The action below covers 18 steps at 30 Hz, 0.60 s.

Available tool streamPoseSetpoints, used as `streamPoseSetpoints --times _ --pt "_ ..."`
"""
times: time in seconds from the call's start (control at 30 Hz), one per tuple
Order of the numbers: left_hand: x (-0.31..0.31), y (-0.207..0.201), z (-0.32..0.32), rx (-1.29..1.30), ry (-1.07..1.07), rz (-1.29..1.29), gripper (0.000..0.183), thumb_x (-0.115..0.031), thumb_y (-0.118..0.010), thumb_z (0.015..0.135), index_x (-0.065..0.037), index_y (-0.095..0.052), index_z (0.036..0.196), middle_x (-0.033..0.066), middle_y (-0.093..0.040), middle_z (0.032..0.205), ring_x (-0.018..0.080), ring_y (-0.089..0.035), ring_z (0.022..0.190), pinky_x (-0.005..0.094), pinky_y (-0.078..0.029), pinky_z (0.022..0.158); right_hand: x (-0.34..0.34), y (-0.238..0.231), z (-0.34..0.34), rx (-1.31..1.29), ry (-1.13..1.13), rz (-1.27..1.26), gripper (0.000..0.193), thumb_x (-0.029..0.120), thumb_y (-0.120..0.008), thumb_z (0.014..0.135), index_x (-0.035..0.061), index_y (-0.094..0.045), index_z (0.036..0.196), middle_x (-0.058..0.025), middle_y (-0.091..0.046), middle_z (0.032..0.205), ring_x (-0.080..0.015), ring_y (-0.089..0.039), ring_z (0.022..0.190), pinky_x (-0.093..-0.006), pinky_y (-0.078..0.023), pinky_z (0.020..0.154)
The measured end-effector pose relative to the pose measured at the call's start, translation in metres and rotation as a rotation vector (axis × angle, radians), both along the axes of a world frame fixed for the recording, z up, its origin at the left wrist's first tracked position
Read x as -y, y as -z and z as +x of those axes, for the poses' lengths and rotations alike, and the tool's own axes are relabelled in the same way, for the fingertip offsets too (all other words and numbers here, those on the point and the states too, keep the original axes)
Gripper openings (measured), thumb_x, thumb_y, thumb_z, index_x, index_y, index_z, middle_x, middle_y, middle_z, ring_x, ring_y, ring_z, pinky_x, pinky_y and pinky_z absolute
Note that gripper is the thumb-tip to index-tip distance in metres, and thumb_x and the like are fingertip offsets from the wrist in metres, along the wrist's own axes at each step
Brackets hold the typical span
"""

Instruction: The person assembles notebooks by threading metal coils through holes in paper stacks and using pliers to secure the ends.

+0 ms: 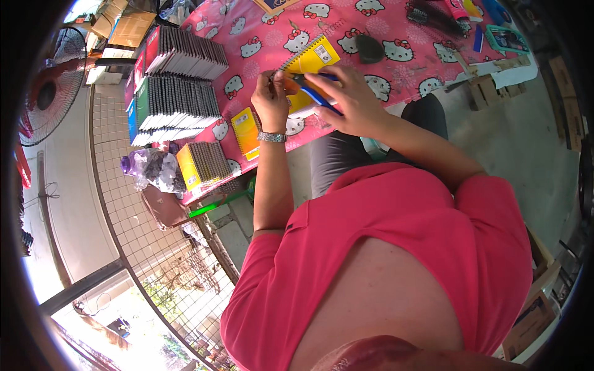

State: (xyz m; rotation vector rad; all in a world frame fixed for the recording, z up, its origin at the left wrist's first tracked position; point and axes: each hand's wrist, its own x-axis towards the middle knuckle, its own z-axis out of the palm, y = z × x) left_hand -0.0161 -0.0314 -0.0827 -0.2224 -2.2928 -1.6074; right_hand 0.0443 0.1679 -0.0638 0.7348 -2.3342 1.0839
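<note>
A yellow spiral notebook (317, 57) lies at the table's near edge, under and beyond both hands. My right hand (354, 106) holds pliers with blue handles (322, 100), the handles spread apart. Their head points left, toward the fingertips of my left hand (271, 99). That hand is closed in a pinch beside the notebook's spiral edge; what sits between its fingers is too small to make out. Another yellow notebook (245, 132) lies flat to the left of my left wrist, which wears a metal watch (271, 136).
Stacks of spiral notebooks (179, 102) stand on the left, with smaller yellow ones (204, 164) nearer me. A dark rounded object (369, 48) and a black brush (433, 20) lie farther back on the pink patterned tablecloth (266, 46). A fan (52, 93) stands far left.
</note>
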Motion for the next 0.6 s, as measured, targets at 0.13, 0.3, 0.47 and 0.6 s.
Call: streamPoseSetpoints --times 0.13,0.3,0.47,0.6 --pt "0.007 0.003 0.0 -0.107 -0.115 -0.313 0.012 -0.005 -0.067 0.086 -0.001 -0.062 0.097 0.0087 -0.065 0.067 0.013 -0.063 0.057 0.0269 -0.048 0.052 0.016 -0.001 -0.007 -0.023 -0.019 0.07 0.059 0.024 -0.07 0.078 0.0112 -0.052 0.133 -0.0136 -0.049 0.122 -0.0342 -0.05 0.11 -0.0472 -0.041 0.092" --pt "0.007 0.004 0.007 -0.055 -0.078 -0.19 0.013 0.006 -0.059 0.087 0.002 -0.063 0.098 0.0061 -0.068 0.084 0.0084 -0.061 0.076 0.0242 -0.05 0.069 0.02 0.0 -0.01 -0.033 -0.024 0.125 0.056 0.022 -0.067 0.083 0.01 -0.051 0.135 -0.0113 -0.053 0.117 -0.0276 -0.054 0.104 -0.0398 -0.046 0.085" --pt "0.012 0.012 0.012 -0.107 -0.053 0.036 0.016 0.01 -0.06 0.084 0.002 -0.063 0.098 0.0064 -0.068 0.087 0.0105 -0.064 0.078 0.0249 -0.051 0.069 0.017 -0.014 -0.012 1.205 -0.554 -0.726 0.05 0.025 -0.063 0.094 0.0047 -0.048 0.137 -0.0088 -0.058 0.114 -0.0124 -0.057 0.101 -0.0261 -0.047 0.081" --pt "0.027 -0.015 0.011 -0.196 -0.123 -0.024 0.021 0.011 -0.059 0.084 0.0 -0.065 0.102 0.0057 -0.066 0.089 0.0139 -0.062 0.08 0.0271 -0.05 0.074 -0.002 0.01 -0.01 0.573 -0.341 -0.383 0.057 0.023 -0.068 0.088 0.0079 -0.046 0.138 -0.0119 -0.057 0.118 -0.0228 -0.058 0.104 -0.0353 -0.047 0.089"
